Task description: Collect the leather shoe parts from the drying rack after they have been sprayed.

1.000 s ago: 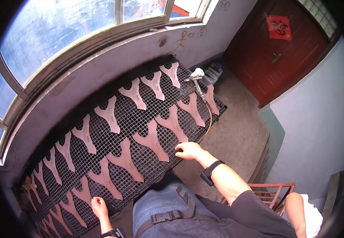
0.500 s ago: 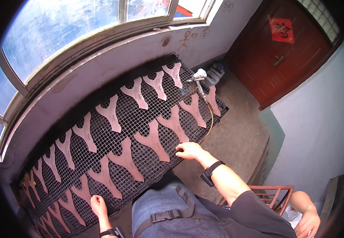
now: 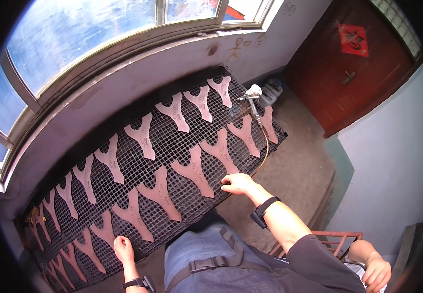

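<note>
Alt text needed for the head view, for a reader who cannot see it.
Both hands rest on the near edge of a black mesh rack covered with Y-shaped wooden cutouts: left hand, right hand. A spray gun lies at the rack's far right end, below a window.

My left hand (image 3: 122, 248) is bare, black watch on the wrist. My right hand (image 3: 239, 183) is bare too, black band at the wrist, dark grey short sleeve above. Blue-grey trousers, grey strap with black buckle across my lap.
</note>
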`<control>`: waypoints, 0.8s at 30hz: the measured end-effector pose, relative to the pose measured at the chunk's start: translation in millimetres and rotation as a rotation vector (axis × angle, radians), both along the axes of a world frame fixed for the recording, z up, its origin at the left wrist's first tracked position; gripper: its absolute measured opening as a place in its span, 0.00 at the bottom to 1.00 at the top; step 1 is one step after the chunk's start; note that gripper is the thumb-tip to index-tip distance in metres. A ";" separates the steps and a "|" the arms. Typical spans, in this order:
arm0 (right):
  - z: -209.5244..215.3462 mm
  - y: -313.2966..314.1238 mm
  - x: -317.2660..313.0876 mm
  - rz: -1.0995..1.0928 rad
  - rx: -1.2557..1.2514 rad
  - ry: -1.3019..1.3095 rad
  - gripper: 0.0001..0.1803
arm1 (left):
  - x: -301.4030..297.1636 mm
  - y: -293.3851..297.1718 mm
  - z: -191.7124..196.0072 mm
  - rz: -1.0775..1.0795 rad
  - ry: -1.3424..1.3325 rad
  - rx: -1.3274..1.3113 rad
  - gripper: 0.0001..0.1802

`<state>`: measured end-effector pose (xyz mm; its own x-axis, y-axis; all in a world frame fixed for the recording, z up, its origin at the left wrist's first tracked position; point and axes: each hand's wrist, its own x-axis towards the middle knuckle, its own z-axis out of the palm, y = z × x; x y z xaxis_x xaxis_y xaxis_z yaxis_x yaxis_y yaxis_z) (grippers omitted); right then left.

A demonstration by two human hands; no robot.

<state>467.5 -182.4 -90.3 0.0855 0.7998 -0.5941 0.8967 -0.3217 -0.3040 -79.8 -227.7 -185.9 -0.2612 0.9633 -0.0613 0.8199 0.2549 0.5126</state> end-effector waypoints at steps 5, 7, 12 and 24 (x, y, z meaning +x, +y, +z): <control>1.9 2.9 0.0 0.013 -0.003 0.003 0.30 | 1.2 0.6 1.7 0.001 -0.004 -0.010 0.06; 2.2 4.5 0.2 0.013 -0.012 0.005 0.30 | 1.4 0.8 1.7 0.007 -0.006 -0.013 0.06; -0.1 9.7 -0.2 0.014 -0.053 -0.035 0.29 | 1.2 1.4 0.3 -0.010 -0.014 0.004 0.06; 2.8 16.2 -2.4 0.034 -0.027 -0.031 0.30 | 6.1 1.5 15.0 0.022 -0.041 -0.055 0.05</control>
<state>465.1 -166.2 -87.5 0.0768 0.7860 -0.6134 0.9162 -0.2983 -0.2675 -73.6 -226.2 -170.9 -0.2782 0.9523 -0.1254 0.7923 0.3013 0.5305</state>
